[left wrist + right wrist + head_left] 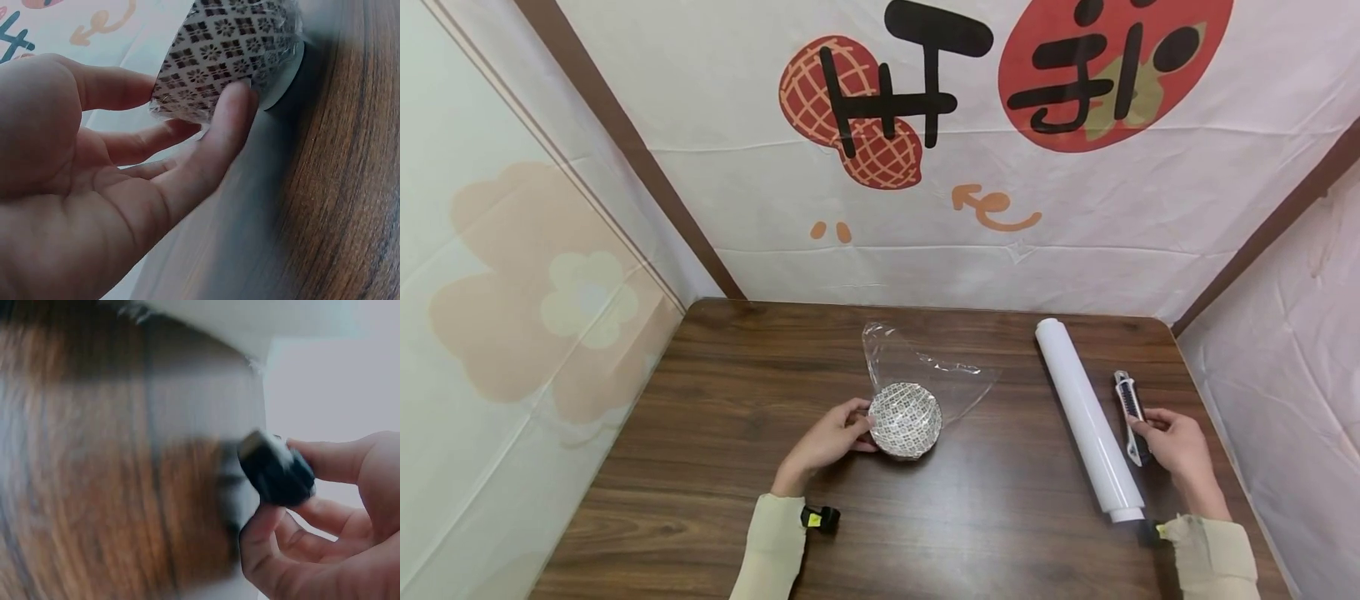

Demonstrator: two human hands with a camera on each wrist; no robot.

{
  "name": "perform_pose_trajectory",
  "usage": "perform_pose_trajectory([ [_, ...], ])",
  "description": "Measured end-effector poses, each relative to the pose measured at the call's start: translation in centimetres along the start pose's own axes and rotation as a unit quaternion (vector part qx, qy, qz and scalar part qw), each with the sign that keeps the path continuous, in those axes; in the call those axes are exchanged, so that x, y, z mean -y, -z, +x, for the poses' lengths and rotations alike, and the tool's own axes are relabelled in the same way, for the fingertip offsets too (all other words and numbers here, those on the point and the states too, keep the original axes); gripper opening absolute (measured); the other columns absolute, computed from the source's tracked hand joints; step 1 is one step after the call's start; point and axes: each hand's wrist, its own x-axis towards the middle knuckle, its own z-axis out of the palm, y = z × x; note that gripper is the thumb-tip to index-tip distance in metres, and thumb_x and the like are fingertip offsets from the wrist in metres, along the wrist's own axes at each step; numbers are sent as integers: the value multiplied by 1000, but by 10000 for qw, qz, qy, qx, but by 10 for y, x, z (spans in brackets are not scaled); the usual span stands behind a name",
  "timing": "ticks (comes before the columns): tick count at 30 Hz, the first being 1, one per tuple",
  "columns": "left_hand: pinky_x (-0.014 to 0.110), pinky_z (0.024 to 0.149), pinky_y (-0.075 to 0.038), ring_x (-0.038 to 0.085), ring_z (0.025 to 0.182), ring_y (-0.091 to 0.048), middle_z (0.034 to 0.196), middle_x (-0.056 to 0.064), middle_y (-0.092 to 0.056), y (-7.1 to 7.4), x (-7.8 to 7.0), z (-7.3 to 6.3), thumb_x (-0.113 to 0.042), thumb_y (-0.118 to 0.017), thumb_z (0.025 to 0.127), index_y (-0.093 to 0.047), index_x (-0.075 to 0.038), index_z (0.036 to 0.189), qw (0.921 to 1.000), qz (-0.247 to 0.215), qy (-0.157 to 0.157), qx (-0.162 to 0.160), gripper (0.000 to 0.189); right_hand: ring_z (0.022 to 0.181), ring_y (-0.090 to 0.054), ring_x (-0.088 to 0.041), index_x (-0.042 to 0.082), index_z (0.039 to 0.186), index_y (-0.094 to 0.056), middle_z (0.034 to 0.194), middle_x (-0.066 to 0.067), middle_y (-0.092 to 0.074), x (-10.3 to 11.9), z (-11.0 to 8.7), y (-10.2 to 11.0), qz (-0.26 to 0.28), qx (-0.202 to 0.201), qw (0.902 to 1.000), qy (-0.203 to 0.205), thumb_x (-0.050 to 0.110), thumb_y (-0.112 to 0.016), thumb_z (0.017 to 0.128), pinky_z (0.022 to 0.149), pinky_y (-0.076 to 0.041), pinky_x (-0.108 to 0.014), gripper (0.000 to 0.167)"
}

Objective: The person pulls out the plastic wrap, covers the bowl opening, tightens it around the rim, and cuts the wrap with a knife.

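A small patterned bowl (906, 419) sits on the table, with clear plastic wrap (940, 379) over it that spreads out behind. My left hand (829, 437) holds the bowl by its left side. In the left wrist view the thumb and fingers bend around the patterned wall (219, 56), where crinkled film shows. At the table's right side my right hand (1180, 450) pinches a utility knife (1129, 412) between thumb and fingers. The right wrist view shows only the knife's dark end (278, 472), blurred, above the wood. Whether the blade is out, I cannot tell.
A long white roll of plastic wrap (1088, 421) lies slanted between the bowl and the knife. The brown wooden table (715, 433) ends at a printed cloth wall (925, 267) behind, with cloth on both sides.
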Motion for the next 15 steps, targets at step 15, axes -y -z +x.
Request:
perform_pose_trajectory([
  [15,40,89,-64,25,96,-74,111,20,-72,-5,-3,1,-17,-55,110,-53,8,141,9987,499,-15,-70,39,81,-61,-22,-4,121,-73,104,-24,-77,-5,3,2,-541,-344,9979,-125,41,-78,94,62,-40,-29,53],
])
